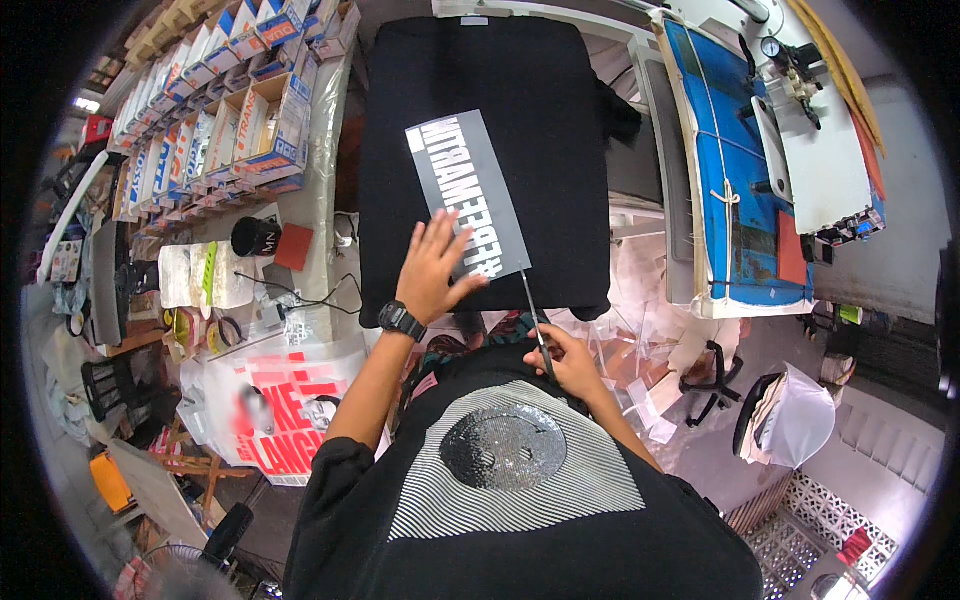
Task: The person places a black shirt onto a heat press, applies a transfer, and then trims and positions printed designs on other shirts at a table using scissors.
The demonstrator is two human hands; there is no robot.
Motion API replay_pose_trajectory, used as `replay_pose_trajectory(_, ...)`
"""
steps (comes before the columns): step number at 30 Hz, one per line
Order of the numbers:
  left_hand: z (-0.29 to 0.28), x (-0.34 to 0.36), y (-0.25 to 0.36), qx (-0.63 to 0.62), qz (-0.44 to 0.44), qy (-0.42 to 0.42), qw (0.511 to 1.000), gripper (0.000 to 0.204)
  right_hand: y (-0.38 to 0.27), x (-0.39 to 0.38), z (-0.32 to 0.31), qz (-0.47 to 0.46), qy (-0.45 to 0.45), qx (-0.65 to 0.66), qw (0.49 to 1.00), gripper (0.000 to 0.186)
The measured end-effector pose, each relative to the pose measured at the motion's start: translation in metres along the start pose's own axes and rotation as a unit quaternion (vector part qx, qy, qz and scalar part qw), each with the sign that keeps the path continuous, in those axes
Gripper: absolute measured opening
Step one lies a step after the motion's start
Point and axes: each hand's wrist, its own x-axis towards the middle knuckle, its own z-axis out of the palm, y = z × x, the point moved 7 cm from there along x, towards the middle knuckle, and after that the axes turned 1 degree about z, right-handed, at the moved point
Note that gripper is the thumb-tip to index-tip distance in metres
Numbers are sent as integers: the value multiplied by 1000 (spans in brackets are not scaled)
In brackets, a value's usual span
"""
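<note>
A black T-shirt [560, 120] lies spread flat over a board in front of me. On it rests a grey sheet [500, 190] with large white lettering, slanted across the cloth. My left hand [436, 262] lies flat with fingers spread over the sheet's near left corner; a dark watch [402, 320] is on that wrist. In my closed right hand [568, 362] is a long thin metal tool [532, 303] with a dark handle end. Its tip meets the sheet's near right corner; whether it is tweezers or scissors does not show.
Left of the shirt, a table carries rows of cardboard boxes [215, 150], a black mug [256, 237] and a reddish square [293, 247]. A blue-topped machine [735, 160] with a pressure gauge [770, 47] stands at right. Behind it on the right are a chair base [712, 385] and scattered sheets.
</note>
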Motion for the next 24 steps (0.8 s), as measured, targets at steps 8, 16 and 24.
replay_pose_trajectory(8,9,-29,23,-28,90,-10,995,25,-11,-10,-10,-21,-4,63,998,44)
replay_pose_trajectory(16,7,9,17,-29,79,96,992,20,19,7,17,1,-105,134,985,40)
replay_pose_trajectory(24,7,18,7,2,-41,120,992,49,3,34,29,-23,-44,126,991,47)
